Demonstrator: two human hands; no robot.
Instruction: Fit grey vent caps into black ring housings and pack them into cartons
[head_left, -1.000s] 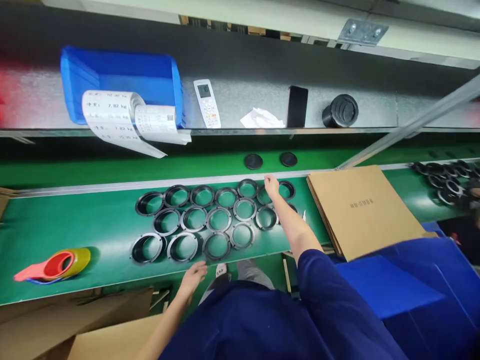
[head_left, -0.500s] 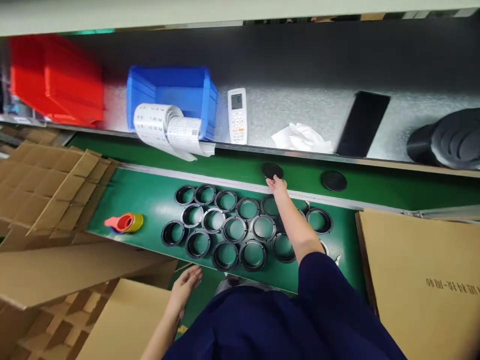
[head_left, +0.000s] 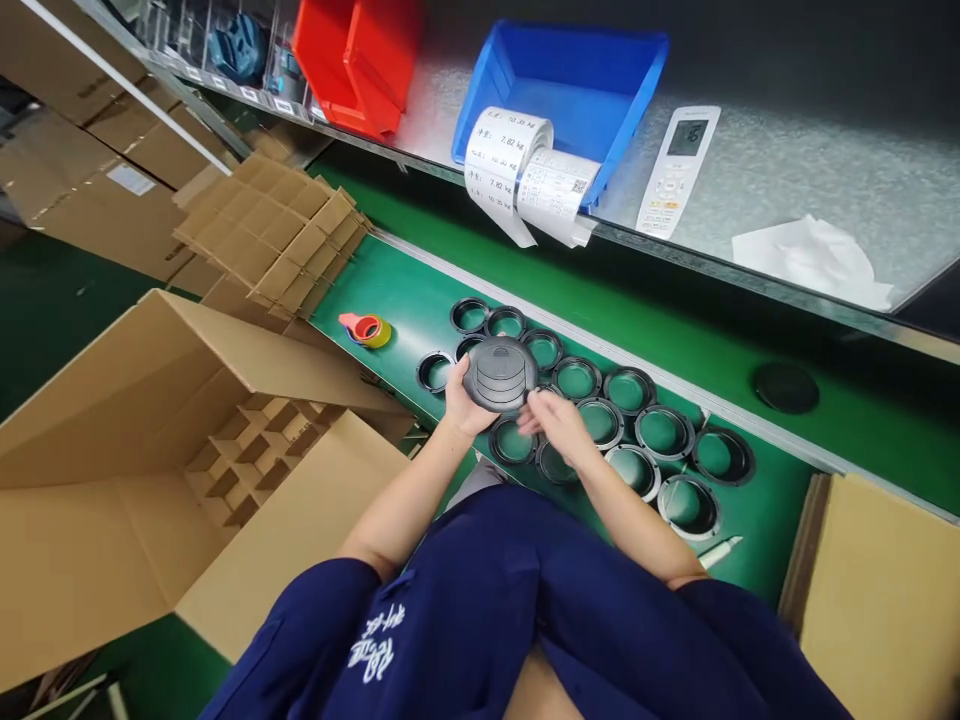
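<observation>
The left hand [head_left: 459, 400] grips a round black cap [head_left: 500, 373] by its left edge, fingers curled under it and out of sight; the right hand [head_left: 556, 425] sits just beside the cap's lower right rim, fingers loosely spread, and whether they touch the cap cannot be told; the cap is held above the green table [head_left: 405, 290], over a cluster of black rings [head_left: 645, 430] that lie flat in rows; it hides part of the rings beneath it, and the forearms cover the nearest ones; a tape dispenser [head_left: 364, 329] lies left of the rings; a second black disc [head_left: 785, 387] lies on the farther green strip, its detail too dark to read; on the shelf above stand a blue bin [head_left: 600, 70] with a printed label roll [head_left: 517, 165] hanging over its front, a remote control [head_left: 679, 165], crumpled white paper [head_left: 814, 262] and red bins [head_left: 352, 60] cut off at the top edge; an open cardboard box [head_left: 187, 440] with dividers sits at the left, its lower part out of frame.
</observation>
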